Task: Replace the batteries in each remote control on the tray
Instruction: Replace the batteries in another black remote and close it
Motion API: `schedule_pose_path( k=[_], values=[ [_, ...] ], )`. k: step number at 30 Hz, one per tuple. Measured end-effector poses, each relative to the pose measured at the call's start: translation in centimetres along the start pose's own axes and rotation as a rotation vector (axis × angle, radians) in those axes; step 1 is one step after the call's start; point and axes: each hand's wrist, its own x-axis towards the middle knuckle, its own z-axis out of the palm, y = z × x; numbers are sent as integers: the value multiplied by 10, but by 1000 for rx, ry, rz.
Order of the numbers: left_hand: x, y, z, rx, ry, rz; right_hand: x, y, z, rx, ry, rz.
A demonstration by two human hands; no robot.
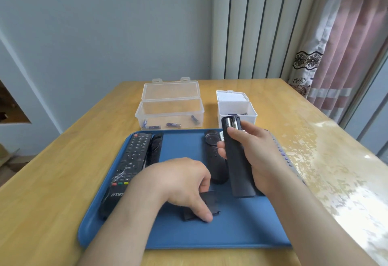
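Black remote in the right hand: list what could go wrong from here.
1. The black remote has its cells uncovered while the right hand holds it above the blue tray; tipping it could spill them.
2. The left hand holds the battery cover down on the tray; it may go on reversed or skewed.
3. The clear box and white box both seem to hold loose batteries; used and fresh ones could get mixed.

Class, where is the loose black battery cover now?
Head view: the battery cover sits on the blue tray near its middle, held by the left hand, left of the remote in the right hand.
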Motion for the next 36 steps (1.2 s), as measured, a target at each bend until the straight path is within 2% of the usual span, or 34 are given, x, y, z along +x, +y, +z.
schedule_pose_path(
  k=[3, 4, 6, 8, 11, 14, 16, 19, 23, 25, 27, 29, 31, 36],
  values=[
    [2, -5, -1, -83, 76, 23, 0, -1, 1, 141, -82, 92],
    [-1, -9, -3, -189, 100, 34, 0, -1, 1, 164, -109, 110],
    [-7, -17, -7, -551, 149, 111, 1, -3, -1, 174, -155, 129],
    [-10, -25, -12, -800, 330, 191, 1, -2, -2, 137, -217, 123],
    [-2, -27, -14, -877, 698, 177, -3, -1, -2, 11, -336, 86],
    [8, -21, -10, -792, 891, 72, -10, -3, 0, -230, -434, -14],
    [9, -21, -9, -788, 870, 53, -12, -2, 3, -316, -447, -64],
    [6, -23, -12, -953, 783, 101, -10, -3, 0, -326, -459, -39],
    [5, -30, -15, -1314, 940, 32, -9, -15, -14, -511, -556, 8],
    [6, -34, -16, -1528, 976, -19, -6, -22, -18, -389, -465, -45],
    [12, -32, -13, -1669, 968, -73, -2, -23, -19, -52, -346, -78],
    [18, -17, -8, -1702, 913, -65, 2, -17, -15, 187, -276, -103],
    [23, 2, -3, -1663, 852, 2, 4, -5, -9, 166, -242, -113],
    [22, 13, 1, -1128, 850, 86, 5, 1, -1, 57, -60, -127]
  ],
)
